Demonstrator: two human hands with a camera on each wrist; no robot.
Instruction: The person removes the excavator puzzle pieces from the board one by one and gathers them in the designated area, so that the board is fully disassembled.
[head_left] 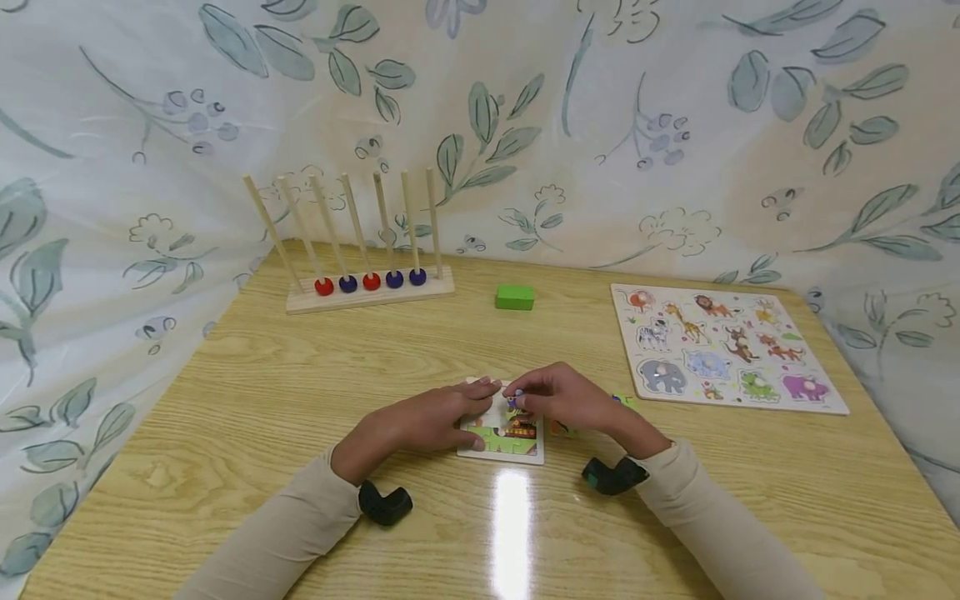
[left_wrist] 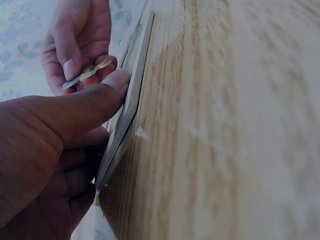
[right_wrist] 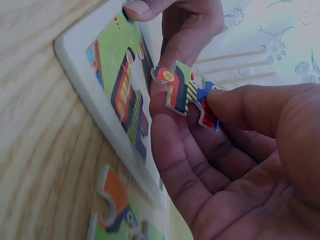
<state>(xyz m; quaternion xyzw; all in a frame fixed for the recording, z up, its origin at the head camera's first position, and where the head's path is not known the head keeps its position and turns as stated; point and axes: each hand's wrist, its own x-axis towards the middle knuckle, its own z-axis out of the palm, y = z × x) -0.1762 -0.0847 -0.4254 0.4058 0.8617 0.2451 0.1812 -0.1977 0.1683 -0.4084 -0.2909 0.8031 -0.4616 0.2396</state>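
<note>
Right hand (head_left: 562, 400) pinching a puzzle piece (right_wrist: 179, 89) above the board's (right_wrist: 75, 47) far right part, I rest my left hand (head_left: 431, 419), fingers outstretched, across its left side.

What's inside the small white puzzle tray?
Joined jigsaw pieces, mostly green along the near side, red and black beyond. The left hand covers part of the tray; what's beneath it can't be seen.

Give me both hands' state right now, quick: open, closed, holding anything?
Left hand: open, fingers and thumb resting on the puzzle board.
Right hand: closed, pinching a puzzle piece between thumb and fingers.
</note>
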